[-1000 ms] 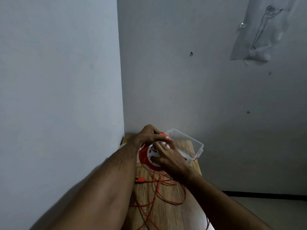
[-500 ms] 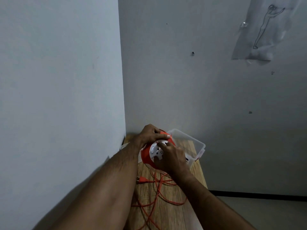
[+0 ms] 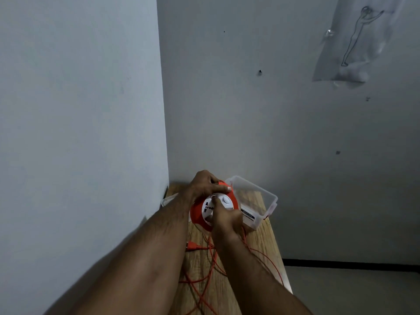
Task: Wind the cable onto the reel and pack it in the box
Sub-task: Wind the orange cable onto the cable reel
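Note:
An orange cable reel (image 3: 198,214) with a white socket face is held up above the wooden table (image 3: 261,237). My left hand (image 3: 205,184) grips the reel's top rim. My right hand (image 3: 225,220) lies over the white face, its fingers curled on the face's lower right part. Loose orange cable (image 3: 211,267) trails from the reel in loops over the table, ending in an orange plug (image 3: 193,246). A clear plastic box (image 3: 256,196) stands open just behind and to the right of the reel.
The table sits in a room corner, with walls close on the left and behind. A clear lid (image 3: 169,198) lies by the left wall under my left forearm. The floor (image 3: 352,292) drops away to the right of the table edge.
My right hand has turned on the white face, sliding from its upper part toward the lower right. The socket face has rotated. My left hand stays on the top rim.

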{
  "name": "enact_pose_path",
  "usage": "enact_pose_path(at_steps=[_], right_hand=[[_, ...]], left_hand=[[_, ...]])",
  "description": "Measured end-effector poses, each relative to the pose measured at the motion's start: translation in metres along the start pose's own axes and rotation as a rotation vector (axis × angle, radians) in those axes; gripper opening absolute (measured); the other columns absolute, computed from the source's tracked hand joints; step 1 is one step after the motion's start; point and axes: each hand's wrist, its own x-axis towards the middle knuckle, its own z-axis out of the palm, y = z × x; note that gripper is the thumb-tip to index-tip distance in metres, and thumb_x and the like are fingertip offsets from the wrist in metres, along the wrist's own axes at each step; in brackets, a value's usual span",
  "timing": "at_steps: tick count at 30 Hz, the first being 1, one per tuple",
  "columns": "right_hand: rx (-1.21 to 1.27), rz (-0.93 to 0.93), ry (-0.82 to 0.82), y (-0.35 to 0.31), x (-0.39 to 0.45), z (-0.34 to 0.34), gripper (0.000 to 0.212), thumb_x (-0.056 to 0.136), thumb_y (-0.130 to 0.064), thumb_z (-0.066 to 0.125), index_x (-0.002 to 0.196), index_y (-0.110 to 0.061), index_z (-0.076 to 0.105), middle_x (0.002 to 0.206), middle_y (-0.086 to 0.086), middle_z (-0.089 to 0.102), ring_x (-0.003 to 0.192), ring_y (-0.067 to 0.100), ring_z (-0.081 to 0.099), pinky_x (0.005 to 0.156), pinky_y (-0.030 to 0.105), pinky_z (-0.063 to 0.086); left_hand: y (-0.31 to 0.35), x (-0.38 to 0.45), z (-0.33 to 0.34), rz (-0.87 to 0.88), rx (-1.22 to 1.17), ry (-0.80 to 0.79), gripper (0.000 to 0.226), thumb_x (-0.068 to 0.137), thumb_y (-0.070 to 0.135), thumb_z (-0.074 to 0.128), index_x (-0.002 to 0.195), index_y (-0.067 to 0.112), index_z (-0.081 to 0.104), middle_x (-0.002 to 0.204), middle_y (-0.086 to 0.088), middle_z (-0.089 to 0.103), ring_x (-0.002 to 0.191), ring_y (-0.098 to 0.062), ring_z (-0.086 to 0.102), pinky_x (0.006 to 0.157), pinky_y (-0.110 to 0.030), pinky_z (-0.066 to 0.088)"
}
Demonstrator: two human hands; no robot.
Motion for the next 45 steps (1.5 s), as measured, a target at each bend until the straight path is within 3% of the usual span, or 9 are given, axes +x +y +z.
enact_pose_path(at_steps=[2,4,6,9,14,21,33,41,45], right_hand=[[-0.061,-0.115,-0.032,0.001,-0.001,-0.002,0.037,0.087,-0.034,0.077,0.116,-0.014,0.064,0.116,0.012,0.071,0.102,0.031,0.071,0.085,0.046,0.062],[-0.307,-0.572,-0.046,0.002,-0.002,-0.012,0.013,0.091,-0.028,0.072,0.096,-0.027,0.060,0.097,0.001,0.072,0.087,0.018,0.071,0.075,0.031,0.061],[-0.583,-1.093,-0.114,0.005,0.009,-0.026,0.013,0.091,-0.023,0.070,0.097,-0.023,0.058,0.093,-0.002,0.068,0.083,0.010,0.066,0.074,0.025,0.059],[-1.032,-1.666,-0.381,0.011,0.033,-0.043,0.033,0.085,-0.029,0.071,0.114,-0.020,0.059,0.122,0.005,0.060,0.116,0.021,0.059,0.102,0.045,0.052],[-1.359,-1.802,-0.554,-0.010,0.054,-0.052,0.050,0.077,-0.029,0.083,0.123,-0.030,0.064,0.144,0.010,0.040,0.141,0.031,0.036,0.116,0.063,0.029],[-1.407,-1.940,-0.552,-0.022,0.057,-0.052,0.044,0.082,-0.036,0.073,0.124,-0.031,0.061,0.136,0.011,0.044,0.131,0.031,0.042,0.112,0.061,0.028],[-1.088,-1.317,-0.339,-0.009,0.034,-0.042,0.056,0.076,-0.042,0.078,0.126,-0.020,0.065,0.121,0.010,0.071,0.106,0.029,0.071,0.093,0.044,0.059],[-0.489,-0.637,-0.034,0.005,0.008,-0.018,0.053,0.074,-0.047,0.083,0.114,-0.019,0.062,0.106,-0.003,0.069,0.095,0.013,0.066,0.068,0.016,0.049],[-0.185,-0.182,0.009,0.002,0.006,-0.008,0.066,0.079,-0.045,0.082,0.127,-0.006,0.058,0.118,0.012,0.069,0.106,0.031,0.069,0.085,0.045,0.062]], left_hand=[[-0.001,-0.001,-0.001,-0.020,0.016,0.002,0.031,0.065,0.055,0.091,0.066,0.026,0.080,0.068,0.007,0.078,0.058,-0.011,0.074,0.055,-0.023,0.055],[-0.003,-0.002,-0.005,-0.026,0.007,0.028,0.028,0.067,0.056,0.090,0.061,0.031,0.079,0.065,0.009,0.077,0.055,-0.007,0.073,0.051,-0.019,0.052],[-0.003,-0.003,-0.011,-0.031,0.011,0.041,0.028,0.070,0.056,0.088,0.060,0.032,0.078,0.063,0.013,0.075,0.055,-0.006,0.073,0.049,-0.016,0.051],[0.000,-0.003,-0.015,-0.037,0.038,0.015,0.031,0.073,0.061,0.085,0.076,0.031,0.080,0.066,0.018,0.074,0.061,-0.008,0.074,0.054,-0.018,0.052],[0.006,-0.004,-0.015,-0.031,0.030,-0.054,0.028,0.070,0.062,0.085,0.071,0.034,0.081,0.074,0.009,0.079,0.062,-0.010,0.077,0.054,-0.018,0.053],[0.003,-0.001,-0.008,-0.039,0.049,-0.064,0.031,0.073,0.051,0.088,0.073,0.021,0.082,0.071,0.001,0.079,0.058,-0.010,0.075,0.052,-0.021,0.055],[0.001,0.002,-0.005,-0.027,0.009,-0.006,0.030,0.069,0.054,0.090,0.073,0.026,0.080,0.070,0.008,0.078,0.058,-0.005,0.074,0.053,-0.017,0.052],[-0.001,0.001,0.000,-0.014,-0.012,0.007,0.035,0.065,0.057,0.091,0.068,0.023,0.081,0.070,0.004,0.079,0.062,-0.012,0.076,0.055,-0.022,0.053],[-0.003,0.001,0.005,-0.007,0.003,0.039,0.038,0.066,0.059,0.089,0.076,0.023,0.082,0.075,0.006,0.080,0.064,-0.011,0.076,0.064,-0.029,0.060]])
